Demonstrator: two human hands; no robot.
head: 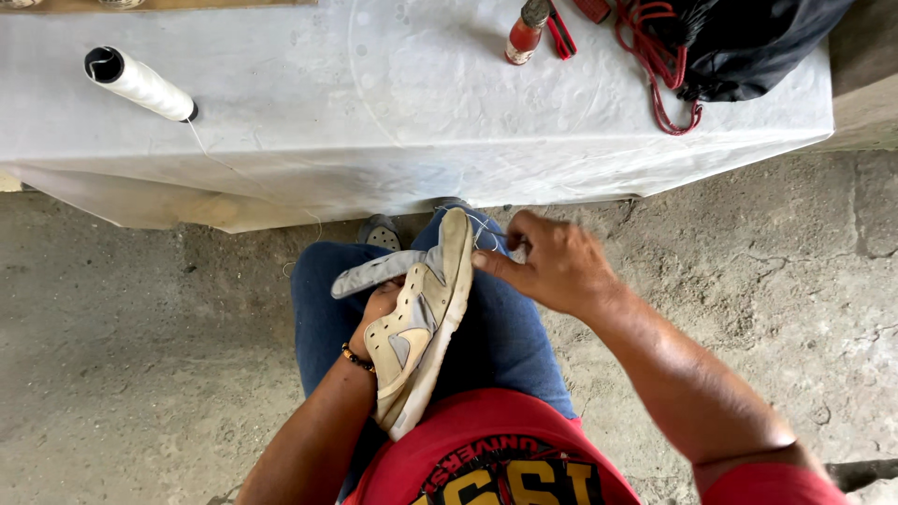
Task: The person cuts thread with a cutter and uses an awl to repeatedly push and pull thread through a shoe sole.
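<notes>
Two hands: both busy on one worn cream sneaker (418,327) that lies sole-edge up across the person's lap, over blue jeans (505,341)
Left hand (379,309): tucked inside the sneaker's opening, fingers closed on it from within; a beaded bracelet (356,358) circles the wrist
Right hand (552,264): at the toe end of the sneaker, thumb and fingers pinched shut on a thin white thread (486,234) right beside the sole edge
Tabletop (393,112): covered in a white sheet, beyond the knees
Spool (140,84): white thread, lying on its side at the far left of the tabletop, a strand trailing off the edge
Small bottle (526,33): red, upright near the far edge
Black bag (739,42): far right corner, with a red cord (659,65) looped beside it
Floor (140,355): rough grey concrete
</notes>
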